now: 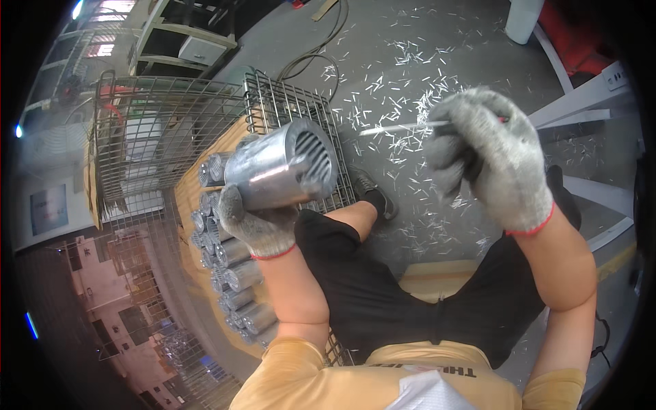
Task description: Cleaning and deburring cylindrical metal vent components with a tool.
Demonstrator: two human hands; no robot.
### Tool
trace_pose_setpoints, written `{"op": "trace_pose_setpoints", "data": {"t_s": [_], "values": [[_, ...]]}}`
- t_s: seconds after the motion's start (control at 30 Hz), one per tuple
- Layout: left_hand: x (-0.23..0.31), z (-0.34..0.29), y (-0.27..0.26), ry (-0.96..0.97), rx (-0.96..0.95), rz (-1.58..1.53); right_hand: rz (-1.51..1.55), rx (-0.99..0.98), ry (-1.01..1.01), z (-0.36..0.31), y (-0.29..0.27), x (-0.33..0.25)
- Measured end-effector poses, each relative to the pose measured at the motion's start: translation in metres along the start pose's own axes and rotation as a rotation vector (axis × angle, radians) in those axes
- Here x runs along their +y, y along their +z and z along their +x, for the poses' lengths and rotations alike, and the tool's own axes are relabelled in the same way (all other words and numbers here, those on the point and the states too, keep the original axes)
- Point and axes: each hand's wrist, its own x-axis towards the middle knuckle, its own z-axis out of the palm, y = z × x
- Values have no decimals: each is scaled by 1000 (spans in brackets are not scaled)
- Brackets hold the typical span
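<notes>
Silver cylinder [263, 174] held up, thin rod [403, 128] apart from its ribbed end

Work on this piece looks unfinished, since both hands are occupied with it and the rod; how much remains on it cannot be told. The left hand [258, 229] grasps the cylinder around its side, raised beside the wire basket [298, 102]. The right hand [502, 157] is closed on the rod, whose tip points left toward the cylinder without touching it. Similar stacked cylinders [236, 276] lie on cardboard [183, 188] in the basket; whether they are done or waiting is unclear.

Counted: one cylinder held, one rod, two gloved hands. The stack numbers well over ten, but overlap prevents an exact figure. Pale slivers [395, 109] on the floor [376, 41] are too many to count.
</notes>
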Motion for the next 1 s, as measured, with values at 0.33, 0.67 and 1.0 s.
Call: {"op": "trace_pose_setpoints", "data": {"t_s": [0.33,0.67,1.0], "values": [[-13,-7,15,67,-297,6,-242,-122,-193,-16,6,-3],[-19,-12,21,-100,-196,-69,-784,-412,-718,0,-1,10],[-23,-15,30,-168,-450,-330,-115,1,-425,-2,3,21]]}}
